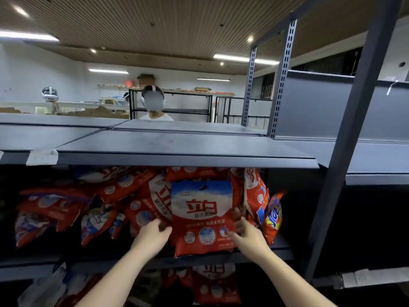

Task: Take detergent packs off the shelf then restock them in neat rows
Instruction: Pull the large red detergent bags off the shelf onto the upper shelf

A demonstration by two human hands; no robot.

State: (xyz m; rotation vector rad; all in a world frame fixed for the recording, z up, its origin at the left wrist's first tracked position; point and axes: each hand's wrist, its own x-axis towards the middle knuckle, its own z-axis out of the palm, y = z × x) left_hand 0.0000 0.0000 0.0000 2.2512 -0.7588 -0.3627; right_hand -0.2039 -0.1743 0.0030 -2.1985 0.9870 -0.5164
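Red detergent pack stands upright at shelf front edge. Left hand grips its left side, right hand its right side, fingertips behind. Jumbled packs lie left of the fingers; orange pack right.

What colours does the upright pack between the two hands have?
The upright pack is red below, with a blue and white top and red characters; the head view shows it.

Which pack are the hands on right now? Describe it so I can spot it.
Look under the wide grey top shelf, on the middle shelf. The upright pack stands at the front edge between the left hand and right hand. Unlike the slumped red packs beside it, it faces forward, white-and-blue on top.
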